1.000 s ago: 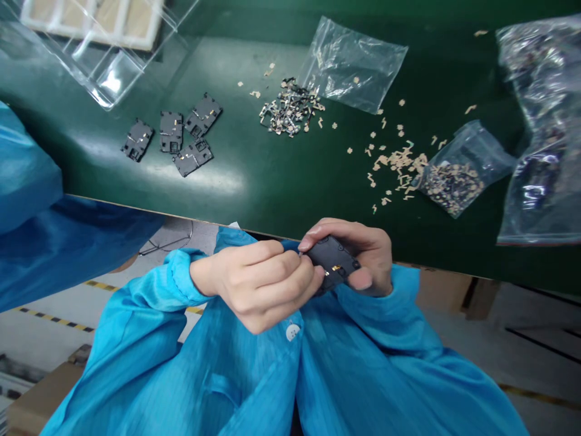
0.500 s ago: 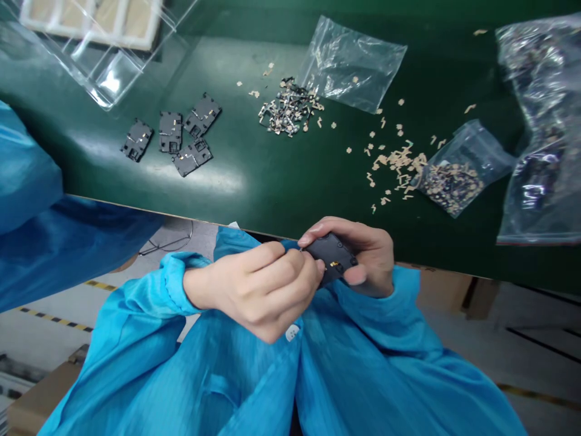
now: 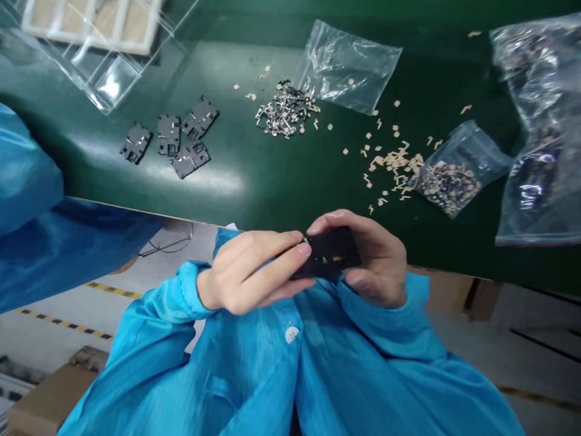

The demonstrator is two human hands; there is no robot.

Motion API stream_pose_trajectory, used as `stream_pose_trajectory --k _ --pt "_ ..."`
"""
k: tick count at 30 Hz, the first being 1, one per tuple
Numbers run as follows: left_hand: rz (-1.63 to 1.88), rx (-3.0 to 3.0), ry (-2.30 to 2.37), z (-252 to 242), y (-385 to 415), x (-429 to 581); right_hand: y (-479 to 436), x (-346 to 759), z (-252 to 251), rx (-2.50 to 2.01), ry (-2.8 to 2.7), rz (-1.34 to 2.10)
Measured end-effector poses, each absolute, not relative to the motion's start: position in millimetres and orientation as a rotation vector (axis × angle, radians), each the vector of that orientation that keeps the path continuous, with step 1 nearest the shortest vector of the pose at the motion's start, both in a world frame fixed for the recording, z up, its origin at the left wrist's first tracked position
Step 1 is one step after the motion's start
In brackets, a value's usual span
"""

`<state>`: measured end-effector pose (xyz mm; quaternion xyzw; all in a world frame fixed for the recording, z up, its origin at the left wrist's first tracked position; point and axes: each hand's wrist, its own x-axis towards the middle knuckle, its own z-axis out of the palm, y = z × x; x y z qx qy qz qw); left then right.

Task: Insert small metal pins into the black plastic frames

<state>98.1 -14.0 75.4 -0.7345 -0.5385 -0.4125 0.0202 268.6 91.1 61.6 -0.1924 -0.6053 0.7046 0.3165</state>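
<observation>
A flat black plastic part (image 3: 334, 247) with small gold contacts is held above my lap, close to the table's front edge. My right hand (image 3: 379, 257) grips its right end, thumb at the lower edge and fingers along the upper edge. From the other side, my left hand (image 3: 256, 272) has its fingertips pressed on the left end of the same part. Those fingers cover that end, and I cannot tell whether a small piece is under them. Several similar black parts (image 3: 169, 134) lie on the table at the left.
Small metal pieces (image 3: 287, 110) form a pile near an open clear bag (image 3: 349, 66). Tan pieces (image 3: 394, 162) lie scattered by a filled bag (image 3: 449, 181). Large plastic bags (image 3: 544, 151) stand right, a clear divided tray (image 3: 106, 100) upper left. A co-worker's blue sleeve (image 3: 27, 169) is at left.
The black part has turned flatter and darker to view. My left fingers have stretched out from a pinch onto its left end, and my right hand has shifted slightly right.
</observation>
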Motion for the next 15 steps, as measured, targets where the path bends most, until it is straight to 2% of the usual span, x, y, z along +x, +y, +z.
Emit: stream_pose_trajectory --k 7,15 --pt "-1.158 -2.202 -1.561 76.1 -14.0 100.0 88.8 271.8 80.8 -0.797 -1.941 1.737" --pt "-1.174 -2.258 -1.534 67.8 -9.9 100.0 99.6 268.1 81.1 -0.829 -1.936 1.897"
